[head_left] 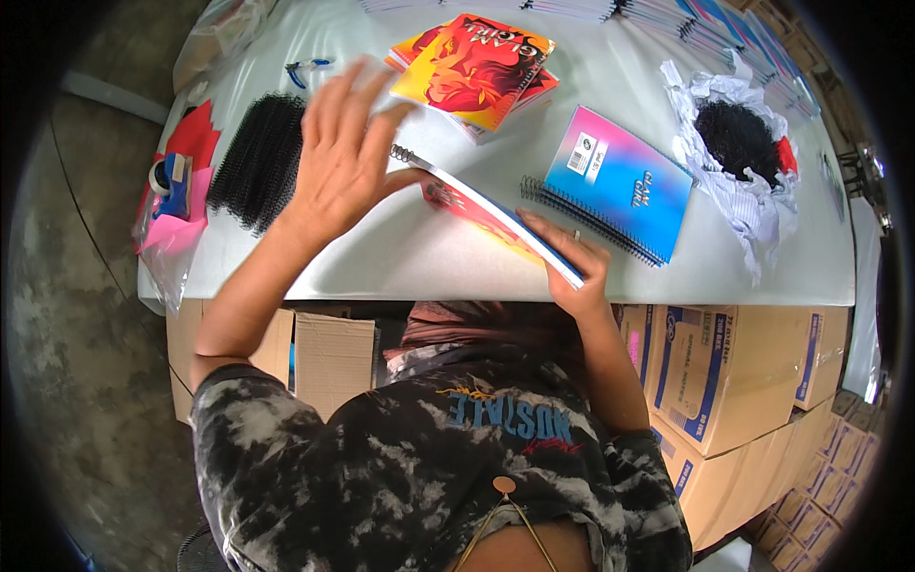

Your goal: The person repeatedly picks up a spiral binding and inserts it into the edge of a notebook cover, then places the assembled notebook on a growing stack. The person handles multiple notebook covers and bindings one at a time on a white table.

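My right hand (579,265) grips one end of a notebook (491,221), tilted up so that its white page edges show, with a red and yellow cover below. A dark wire coil (404,153) sticks out at the notebook's far left corner. Close to that corner is my left hand (345,157), open and slightly blurred, its fingers spread; whether its thumb touches the notebook I cannot tell. Left of it lies a dense row of black binding coils (255,162). Beyond the held notebook is a stack of red and yellow notebooks (477,71).
Pink and blue spiral notebooks (620,186) lie to the right, beside a crumpled paper nest of black wire scraps (734,138). Blue-handled pliers (310,69) rest at the back left. A tape dispenser (173,186) sits at the left edge. Cardboard boxes (729,367) stand below the table (419,281).
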Motion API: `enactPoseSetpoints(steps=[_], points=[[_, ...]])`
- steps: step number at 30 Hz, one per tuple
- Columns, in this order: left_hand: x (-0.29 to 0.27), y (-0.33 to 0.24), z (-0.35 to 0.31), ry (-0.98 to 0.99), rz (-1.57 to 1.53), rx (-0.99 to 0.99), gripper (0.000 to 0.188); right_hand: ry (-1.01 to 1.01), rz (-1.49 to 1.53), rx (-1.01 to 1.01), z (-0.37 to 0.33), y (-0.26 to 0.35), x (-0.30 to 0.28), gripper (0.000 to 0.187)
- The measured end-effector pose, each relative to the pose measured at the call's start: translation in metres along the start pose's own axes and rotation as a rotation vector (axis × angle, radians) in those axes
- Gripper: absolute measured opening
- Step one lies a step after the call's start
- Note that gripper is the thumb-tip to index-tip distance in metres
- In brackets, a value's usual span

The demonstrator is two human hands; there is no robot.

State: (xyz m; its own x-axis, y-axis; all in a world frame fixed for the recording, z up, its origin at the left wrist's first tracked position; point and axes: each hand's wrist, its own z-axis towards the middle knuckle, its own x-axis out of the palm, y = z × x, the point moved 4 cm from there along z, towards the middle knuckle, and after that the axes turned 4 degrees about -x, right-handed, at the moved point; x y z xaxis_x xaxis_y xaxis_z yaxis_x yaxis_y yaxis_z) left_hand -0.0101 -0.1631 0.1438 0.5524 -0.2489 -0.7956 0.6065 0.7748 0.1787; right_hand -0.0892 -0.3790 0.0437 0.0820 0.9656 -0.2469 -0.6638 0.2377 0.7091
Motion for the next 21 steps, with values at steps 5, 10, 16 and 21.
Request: enactPoseSetpoints(steps=[5,10,16,21], points=[[0.075,-0.023,-0.081,0.037,-0.072,0.117,0.106,-0.007,0.017,0.059,-0.006,-0.003,0.006,0.033],[0.049,0.01,-0.051,-0.342,-0.116,0.002,0.113,0.093,0.054,-0.125,0.002,0.016,0.012,0.032],[0.05,-0.02,-0.069,-0.367,-0.091,0.145,0.117,0.006,-0.019,-0.19,-0.003,0.006,0.01,0.033],[0.071,-0.018,-0.063,-0.268,-0.155,-0.104,0.115,0.013,-0.007,-0.152,-0.004,0.013,0.015,0.035]])
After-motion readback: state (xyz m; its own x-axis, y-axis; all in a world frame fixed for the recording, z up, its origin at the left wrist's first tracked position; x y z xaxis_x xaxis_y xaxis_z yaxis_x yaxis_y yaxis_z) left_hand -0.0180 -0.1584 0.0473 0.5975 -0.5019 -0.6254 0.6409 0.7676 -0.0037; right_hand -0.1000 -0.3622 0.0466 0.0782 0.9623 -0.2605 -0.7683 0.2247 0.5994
